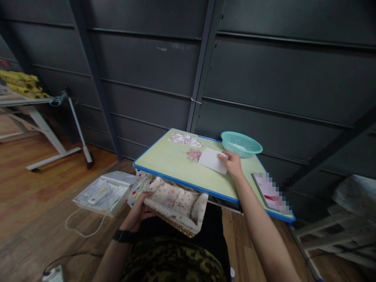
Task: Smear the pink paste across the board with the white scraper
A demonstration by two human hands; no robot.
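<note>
- White card [212, 159], one: lies over the right-hand half of the surface [164, 156], away from you and to your right; face plain. Whether it rests flat or is slightly raised, you cannot tell from this view.
- Long axis of the card: runs left to right, slanting towards you at its right end; left end beside the printed flower [193, 155].
- Right hand [230, 162]: yours, pinched on the card's right end, thumb on top; the nearer of your two hands to it.
- Left hand [139, 211]: yours, clamped on the left end of the fabric-lined wicker basket [173, 201], thumb at the rim, well apart from the right hand.
- Basket: below the near edge of the surface, its far side partly under it; mouth up, tilted, long axis left to right and dropping towards your right.
- Governing relation: the card is beyond and above the basket, to its right, with the blue edging [188, 185] between them.
- Paper scraps [186, 140], one patch: far left of the surface, well apart from both hands.
- Teal plastic colander [243, 152], one: far right corner, just beyond your right hand; something white inside.
</note>
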